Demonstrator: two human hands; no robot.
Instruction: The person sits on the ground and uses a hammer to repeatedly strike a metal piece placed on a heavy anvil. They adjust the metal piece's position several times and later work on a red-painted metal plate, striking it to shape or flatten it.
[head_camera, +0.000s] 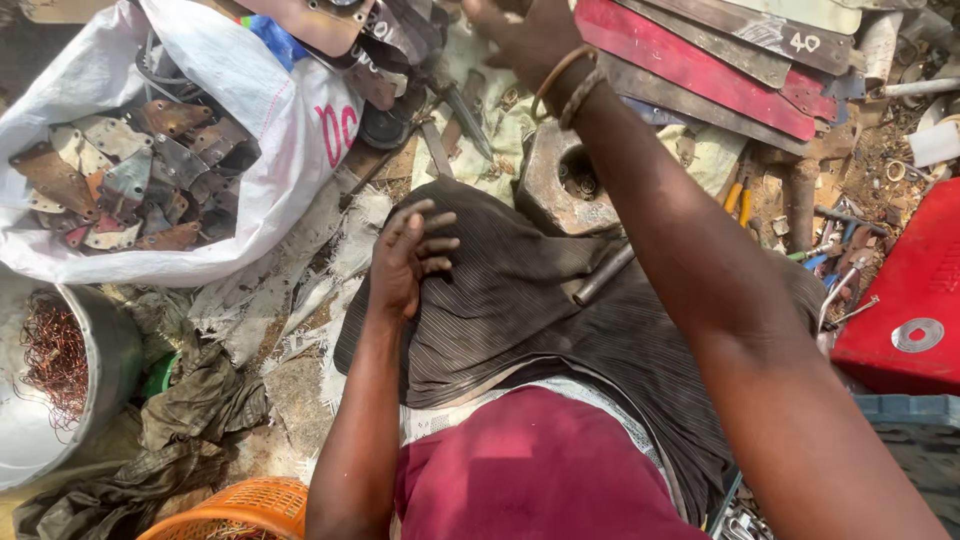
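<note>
Sack (270, 130) of metal offcuts (130, 175) lies far left, bowl (110, 360) of wire (55, 350) before it, metal block (560, 180) centre, stacked plates (700, 60) behind.

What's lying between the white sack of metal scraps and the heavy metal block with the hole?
In the head view, between the white sack and the metal block lie thin metal rods on pale cloth.
</note>
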